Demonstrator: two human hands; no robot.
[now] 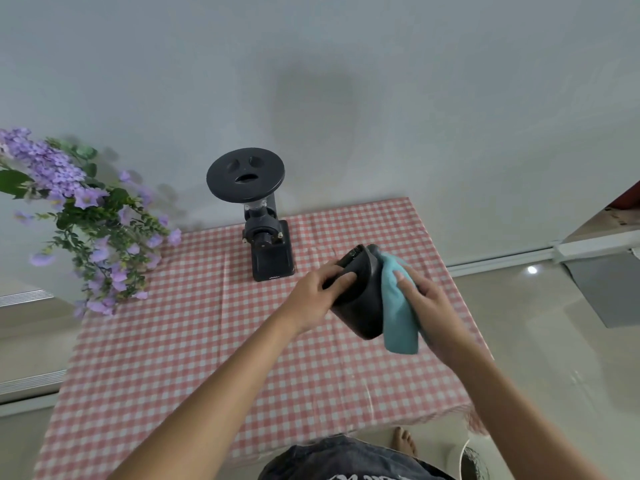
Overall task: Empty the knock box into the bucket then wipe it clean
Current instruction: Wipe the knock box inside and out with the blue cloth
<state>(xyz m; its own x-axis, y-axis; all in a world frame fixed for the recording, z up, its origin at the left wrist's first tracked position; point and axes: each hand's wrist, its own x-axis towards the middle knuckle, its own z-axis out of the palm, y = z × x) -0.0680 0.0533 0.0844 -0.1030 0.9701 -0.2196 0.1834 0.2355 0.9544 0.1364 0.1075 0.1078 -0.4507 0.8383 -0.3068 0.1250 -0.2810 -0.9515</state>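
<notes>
At the lower edge of the view there is the person's dark clothing (349, 459), and beside it a bare foot (403, 441) on the shiny floor (540, 358). At the bottom right corner a small part of a white rim (462, 455) with something dark inside is visible; I cannot tell for sure what it is.

Both bare forearms reach forward over the tabletop (173, 358), which is covered with a pink and white checked cloth. The left hand (317, 296) holds the black knock box (360, 299) above the tabletop, on the right side of it. The fingers (341, 280) of this hand are curled around the upper side of the box, near its open end. The box is tilted, with the opening pointing away and to the left and the closed bottom toward the person.

The right hand (427, 301) presses a light blue cloth (398, 306) against the right outer wall of the box. Its fingers are rather flat and spread on the cloth, holding it to the box, and one end of the cloth hangs down below the hand.

Behind the box, well apart, a black coffee grinder (265, 233) stands upright on the tabletop near the wall, with a round lid on top. Far on the left there is a bunch of purple flowers (83, 216) with green leaves, hanging over the left edge of the tabletop.
</notes>
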